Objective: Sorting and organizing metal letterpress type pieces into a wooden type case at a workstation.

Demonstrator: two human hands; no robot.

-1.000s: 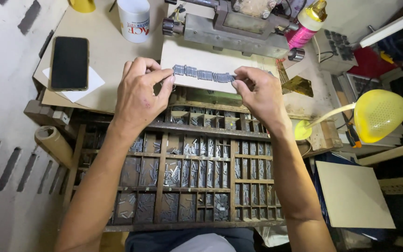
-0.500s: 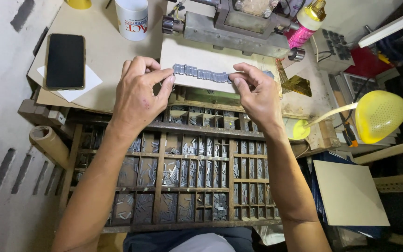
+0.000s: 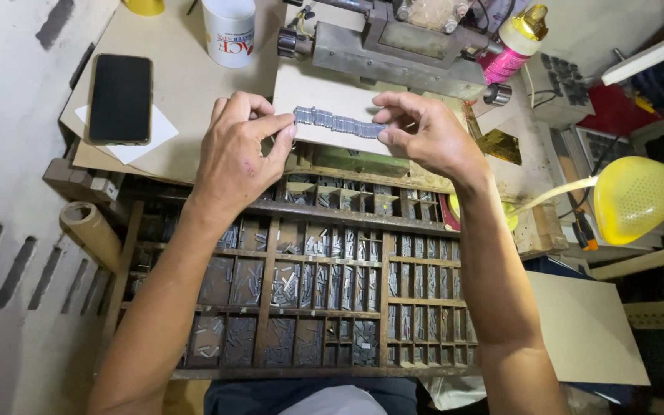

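Starting nearest: dark lap cloth cut off at the bottom edge, then wooden type case (image 3: 324, 300), many small compartments of grey metal sorts, individual pieces too small to tell apart. Above it, left hand (image 3: 236, 157) and right hand (image 3: 424, 134), each pinched shut on one end of row of metal type (image 3: 337, 123), held level between them just over pale card (image 3: 324, 92); fingertips hiding both ends of the row. Left of that, black phone (image 3: 120, 97) on white paper. Farther back, grey metal machine (image 3: 401, 46), white cup (image 3: 229, 29), pink bottle (image 3: 510, 48), all cut off at top. Yellow lamp (image 3: 635, 198) at right.
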